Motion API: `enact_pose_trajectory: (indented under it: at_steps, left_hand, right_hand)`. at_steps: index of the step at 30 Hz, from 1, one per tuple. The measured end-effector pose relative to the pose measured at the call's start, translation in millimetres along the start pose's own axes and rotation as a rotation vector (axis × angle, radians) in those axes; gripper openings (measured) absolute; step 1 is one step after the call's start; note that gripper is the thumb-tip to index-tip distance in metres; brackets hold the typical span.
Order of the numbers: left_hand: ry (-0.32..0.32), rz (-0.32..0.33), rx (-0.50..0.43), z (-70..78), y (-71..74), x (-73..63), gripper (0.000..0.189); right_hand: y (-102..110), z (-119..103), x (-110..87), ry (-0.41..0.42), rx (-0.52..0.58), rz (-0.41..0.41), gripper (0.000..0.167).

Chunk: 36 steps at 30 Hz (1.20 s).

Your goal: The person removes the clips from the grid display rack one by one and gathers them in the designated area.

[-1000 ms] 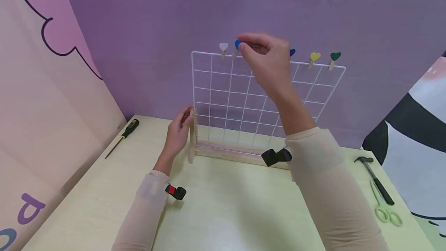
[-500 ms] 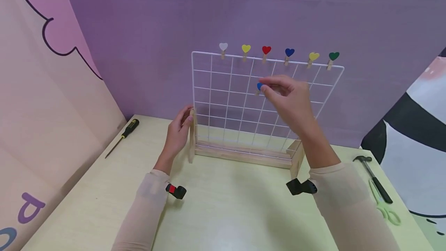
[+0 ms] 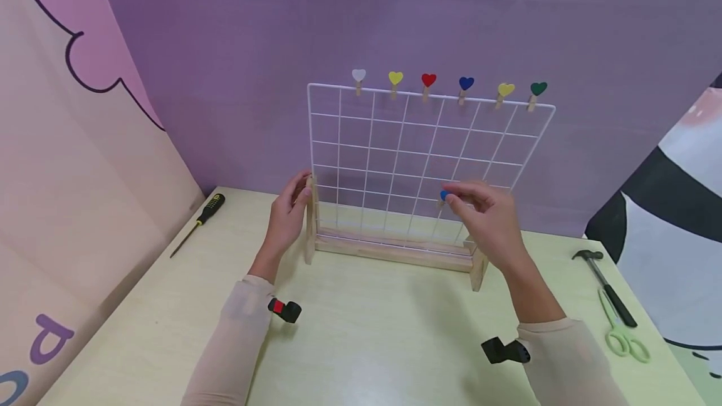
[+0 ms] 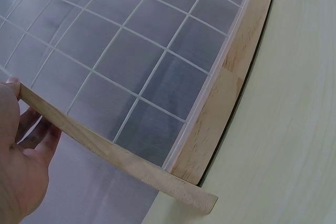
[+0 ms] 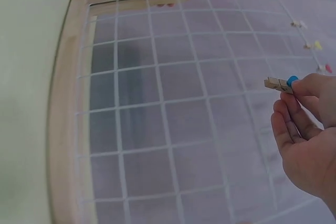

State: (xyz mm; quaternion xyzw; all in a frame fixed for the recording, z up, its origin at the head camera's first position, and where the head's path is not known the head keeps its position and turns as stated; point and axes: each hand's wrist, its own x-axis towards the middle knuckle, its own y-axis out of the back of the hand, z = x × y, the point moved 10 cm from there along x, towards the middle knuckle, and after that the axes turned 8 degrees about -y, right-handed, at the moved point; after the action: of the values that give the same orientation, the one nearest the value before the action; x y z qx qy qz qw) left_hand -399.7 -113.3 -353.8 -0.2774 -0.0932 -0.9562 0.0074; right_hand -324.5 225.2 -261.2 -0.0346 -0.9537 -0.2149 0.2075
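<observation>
Between thumb and fingertips, my right hand [image 3: 492,221] pinches a small wooden clothespin with a blue heart [image 5: 281,84], in front of the lower right part of a white wire grid [image 3: 395,149]. The clothespin is apart from the top wire. A wooden stand [image 3: 395,254] holds the grid upright. At its left end, my left hand [image 3: 286,215] grips the wooden side post [image 4: 105,150], thumb on one side and fingers on the other. Along the grid's top wire sit several heart clothespins: white [image 3: 358,76], yellow [image 3: 395,78], red [image 3: 429,81], dark blue [image 3: 465,84], another yellow [image 3: 505,91] and green [image 3: 538,89].
A screwdriver [image 3: 210,208] lies at the table's left edge. On the right lie a hammer [image 3: 609,290] and green scissors [image 3: 620,338], close together. Behind the table [image 3: 361,343] hangs a purple backdrop [image 3: 237,80], with printed cloth on both sides.
The right hand has lifted the blue heart clothespin off the top wire, left of the yellow one, and carried it down and to the right. My left hand stays on the post.
</observation>
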Motion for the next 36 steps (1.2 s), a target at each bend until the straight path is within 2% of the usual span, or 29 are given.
enact_pose_trajectory:
  at_steps: [3,10,17,22,31,36]
  left_hand:
    - [-0.007,-0.003,0.003,6.4,0.9,-2.4,0.045]
    - [-0.003,-0.003,0.015,4.0,2.9,-3.9,0.045]
    - [-0.017,0.0,0.006,4.5,1.3,-3.2,0.044]
    - [-0.014,-0.007,0.008,4.3,-0.3,-2.4,0.045]
    - [-0.013,-0.002,0.006,6.6,0.5,-2.0,0.046]
    - [-0.009,-0.003,0.011,6.7,0.3,-2.2,0.046]
  right_hand:
    - [5,17,-11.0,-0.04,-0.013,0.005,0.023]
    - [16,61,-34.1,-0.136,-0.004,0.015,0.027]
    - [35,105,-55.7,-0.211,-0.012,0.038,0.031]
    - [49,135,-69.0,-0.265,-0.06,0.037,0.032]
    - [63,173,-76.7,-0.323,-0.168,-0.009,0.038]
    - [67,195,-79.1,-0.38,-0.154,-0.041,0.039]
